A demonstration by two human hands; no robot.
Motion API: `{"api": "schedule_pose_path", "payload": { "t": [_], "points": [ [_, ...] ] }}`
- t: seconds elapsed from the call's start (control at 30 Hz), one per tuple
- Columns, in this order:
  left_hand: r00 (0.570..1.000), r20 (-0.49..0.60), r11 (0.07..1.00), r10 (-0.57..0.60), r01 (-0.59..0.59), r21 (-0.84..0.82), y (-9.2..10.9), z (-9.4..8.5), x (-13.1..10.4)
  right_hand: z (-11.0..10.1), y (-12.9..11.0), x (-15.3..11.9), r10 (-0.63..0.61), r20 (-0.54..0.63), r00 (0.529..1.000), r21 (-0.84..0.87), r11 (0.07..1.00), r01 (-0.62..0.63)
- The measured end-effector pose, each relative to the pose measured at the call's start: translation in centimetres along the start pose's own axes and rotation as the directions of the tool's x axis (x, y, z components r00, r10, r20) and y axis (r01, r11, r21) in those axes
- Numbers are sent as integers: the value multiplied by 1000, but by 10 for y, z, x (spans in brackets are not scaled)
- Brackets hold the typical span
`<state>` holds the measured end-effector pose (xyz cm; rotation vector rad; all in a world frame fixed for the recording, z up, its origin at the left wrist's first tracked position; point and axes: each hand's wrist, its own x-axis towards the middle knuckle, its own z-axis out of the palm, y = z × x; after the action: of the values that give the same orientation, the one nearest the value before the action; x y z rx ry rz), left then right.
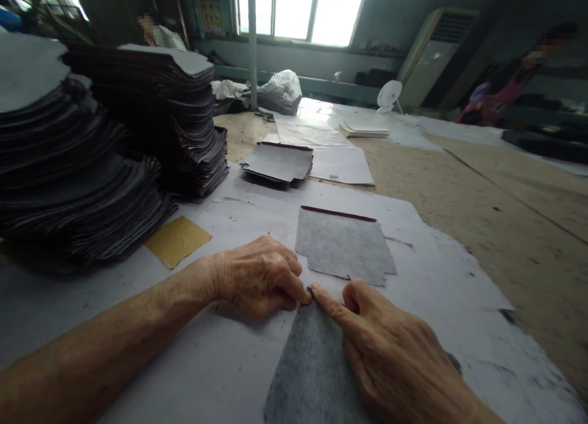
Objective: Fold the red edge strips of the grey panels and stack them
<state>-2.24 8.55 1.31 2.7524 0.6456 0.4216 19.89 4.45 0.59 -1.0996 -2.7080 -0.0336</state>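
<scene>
A grey fabric piece (pixel 307 369) lies on the white sheet at the bottom centre, partly under my right hand. My left hand (pixel 264 277) is closed, its fingertips pinching the top edge of this piece. My right hand (pixel 390 338) rests over the piece's right side, index finger stretched to the same edge beside the left fingertips; its other fingers are bent. Just beyond lies a second grey piece (pixel 344 246) with a dark red strip along its far edge. Further back sits a small stack of similar pieces (pixel 278 163).
Tall stacks of dark pieces (pixel 68 185) (pixel 184 105) rise at the left, near a yellow square (pixel 178 241). Behind are white sheets (pixel 340 165), a plastic bag (pixel 281 93), a pole (pixel 252 50) and a small white fan (pixel 389 96). People stand at the far left and right.
</scene>
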Motion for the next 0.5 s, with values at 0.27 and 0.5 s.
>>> {"api": "schedule_pose_path", "payload": {
  "t": [0.27, 0.5],
  "points": [
    [993, -43, 949, -111, 93, -302, -3, 1, -2, 4, -4, 1, -15, -30, 999, -100, 995, 12],
    [988, -52, 934, -142, 116, -338, 1, -1, 1, -3, -8, -1, -20, -142, 990, -70, 997, 10]
  ]
}}
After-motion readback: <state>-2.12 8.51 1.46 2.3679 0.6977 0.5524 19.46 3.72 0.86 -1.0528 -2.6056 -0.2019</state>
